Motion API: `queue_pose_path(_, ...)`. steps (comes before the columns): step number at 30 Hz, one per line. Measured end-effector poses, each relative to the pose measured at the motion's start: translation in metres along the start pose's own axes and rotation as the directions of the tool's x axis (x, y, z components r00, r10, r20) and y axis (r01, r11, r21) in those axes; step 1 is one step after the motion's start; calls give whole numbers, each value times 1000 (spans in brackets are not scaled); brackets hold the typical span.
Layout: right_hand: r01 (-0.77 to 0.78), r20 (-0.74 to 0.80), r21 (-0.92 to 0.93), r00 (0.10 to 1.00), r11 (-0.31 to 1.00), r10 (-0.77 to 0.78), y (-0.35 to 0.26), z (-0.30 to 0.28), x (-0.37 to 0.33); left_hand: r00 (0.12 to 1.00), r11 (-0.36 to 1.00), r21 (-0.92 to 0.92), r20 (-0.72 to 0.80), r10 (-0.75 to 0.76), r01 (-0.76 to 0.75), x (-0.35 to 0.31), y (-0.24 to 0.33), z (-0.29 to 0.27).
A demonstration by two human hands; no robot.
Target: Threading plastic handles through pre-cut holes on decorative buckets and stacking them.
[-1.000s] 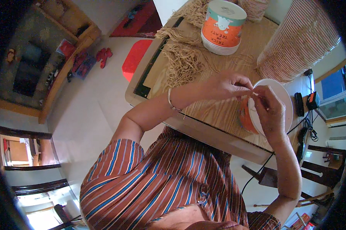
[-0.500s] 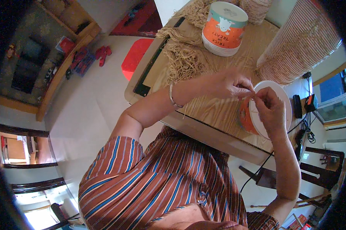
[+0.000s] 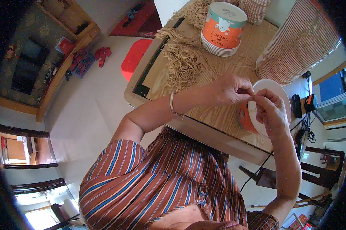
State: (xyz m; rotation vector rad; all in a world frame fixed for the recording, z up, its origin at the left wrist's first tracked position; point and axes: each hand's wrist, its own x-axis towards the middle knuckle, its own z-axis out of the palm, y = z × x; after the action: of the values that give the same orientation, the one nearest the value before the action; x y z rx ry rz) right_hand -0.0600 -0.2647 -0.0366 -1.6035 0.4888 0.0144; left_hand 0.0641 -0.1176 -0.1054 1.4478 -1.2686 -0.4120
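Observation:
My left hand (image 3: pixel 234 89) reaches in from the left, thumb and fingertips pinched together. Its tips meet those of my right hand (image 3: pixel 272 109), also pinched, above a round white paper tub (image 3: pixel 244 118) with an orange side. What they grip looks like a thin cord, mostly hidden by the fingers; a fine pale strand shows just beneath. The white round of the tub lies partly behind my right hand. Loose tan cords (image 3: pixel 181 66) are heaped on the wooden table (image 3: pixel 213 115), left of my left hand. One cord end hangs below my left wrist.
A short stack of upside-down orange and green paper tubs (image 3: pixel 223 32) stands at the back. A tall leaning stack of tubs (image 3: pixel 295 48) rises at the far right, cords draped over it. Cables (image 3: pixel 307 128), a red stool (image 3: pixel 134 59) and a dark chair (image 3: pixel 315 172) surround the table.
My right hand has turned slightly and its fingers have shifted near the pinch. My left hand has moved down a little. The tub has shifted slightly.

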Motion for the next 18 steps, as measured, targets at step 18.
queue_pose_path(18, -170, 123, 160, 981, 972, 151, 0, -10, 3, 965, 973, 169, -183, 186, -155, -6, -3, 15)
